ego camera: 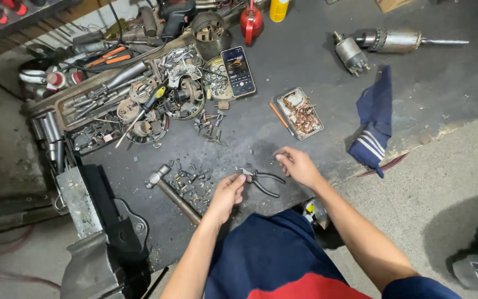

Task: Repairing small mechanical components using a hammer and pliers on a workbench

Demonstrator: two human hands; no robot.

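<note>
Pliers (pixel 262 181), black curved handles, jaws pinched by left hand (pixel 229 194), right hand (pixel 297 165) loosely curled, empty

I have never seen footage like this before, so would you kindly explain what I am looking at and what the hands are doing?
This is a single picture from a camera worn on a person's head, looking down at their own two bare hands over a dark, greasy work surface. No machine is involved.

The left hand pinches the head of a pair of black-handled pliers that lie on the surface. The right hand hovers just beside the handles, fingers curled; whether it holds something small I cannot tell.

Around them: a hammer next to scattered small metal bits, a phone with its screen lit, a small tray of copper-coloured pieces, a blue striped cloth, two motor parts at the top right, trays of tools and scrap at the upper left, and a bench vise at the lower left.
</note>
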